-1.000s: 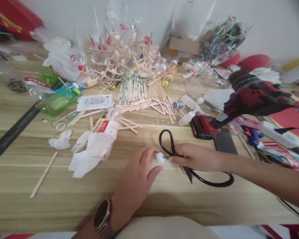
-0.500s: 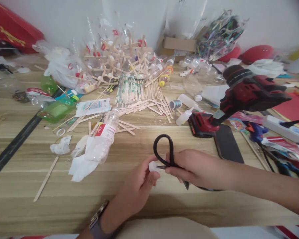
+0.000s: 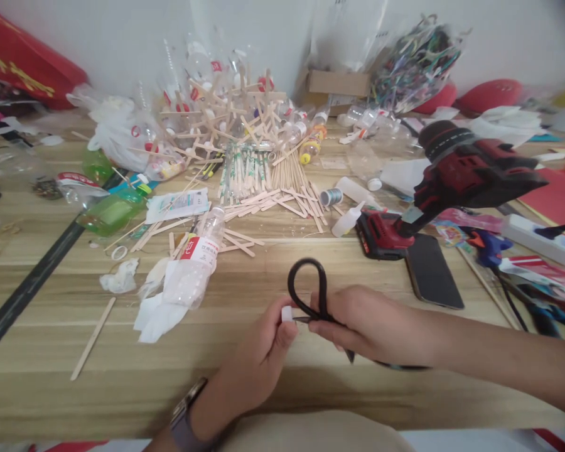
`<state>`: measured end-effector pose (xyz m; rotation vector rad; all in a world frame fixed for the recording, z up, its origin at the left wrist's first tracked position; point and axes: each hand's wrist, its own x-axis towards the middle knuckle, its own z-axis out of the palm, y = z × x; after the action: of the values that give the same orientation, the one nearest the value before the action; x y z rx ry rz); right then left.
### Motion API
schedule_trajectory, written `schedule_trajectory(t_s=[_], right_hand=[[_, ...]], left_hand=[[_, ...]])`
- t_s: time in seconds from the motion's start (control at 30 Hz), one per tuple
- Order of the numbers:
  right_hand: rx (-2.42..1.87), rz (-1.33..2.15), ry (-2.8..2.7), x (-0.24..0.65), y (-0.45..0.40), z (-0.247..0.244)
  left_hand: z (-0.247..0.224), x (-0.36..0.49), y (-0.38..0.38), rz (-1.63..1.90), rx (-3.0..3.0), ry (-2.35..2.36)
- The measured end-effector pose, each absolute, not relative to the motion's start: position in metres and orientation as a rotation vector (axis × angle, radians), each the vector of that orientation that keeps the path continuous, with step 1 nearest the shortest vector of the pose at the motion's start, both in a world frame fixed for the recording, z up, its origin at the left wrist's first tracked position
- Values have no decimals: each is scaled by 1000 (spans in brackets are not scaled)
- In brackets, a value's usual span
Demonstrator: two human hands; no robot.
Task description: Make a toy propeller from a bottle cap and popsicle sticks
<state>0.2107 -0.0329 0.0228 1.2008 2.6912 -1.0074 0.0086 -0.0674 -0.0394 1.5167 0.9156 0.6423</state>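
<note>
Between the thumb and fingers of my left hand is a small white bottle cap. My right hand is closed on black-handled scissors, gripping them near the blades. One pointed blade reaches left to the cap's side; whether it pierces the cap cannot be made out. The other blade points down below my right hand. One handle loop stands up over my fingers, and the other is mostly hidden behind my right hand. A watch sits on my left wrist.
A clear bottle lies on white tissue to the left. A red drill stands by a phone at the right. Wooden sticks, a glue bottle and a spool lie beyond my hands.
The cap has turned a little in my left fingers, and its side now faces the camera. The scissors and my right hand have shifted slightly left. The view has moved a little.
</note>
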Motion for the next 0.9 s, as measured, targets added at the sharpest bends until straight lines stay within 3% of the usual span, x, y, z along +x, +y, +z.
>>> schedule_trajectory(t_s=[0.1, 0.17, 0.37, 0.57, 0.77, 0.9], right_hand=[[760, -171, 3066, 215, -31, 17], [641, -5, 3117, 215, -30, 16], [1182, -1213, 2563, 212, -34, 19], [814, -256, 3054, 216, -32, 14], [1223, -1222, 2650, 210, -32, 16], [1015, -583, 2931, 215, -28, 12]], left_hand=[[-40, 9, -66, 534, 1287, 930], [-39, 10, -65, 536, 1274, 951], [-36, 11, -66, 709, 1596, 887], [-37, 11, -64, 520, 1300, 942], [-34, 11, -63, 694, 1558, 950], [-32, 13, -61, 529, 1370, 986]])
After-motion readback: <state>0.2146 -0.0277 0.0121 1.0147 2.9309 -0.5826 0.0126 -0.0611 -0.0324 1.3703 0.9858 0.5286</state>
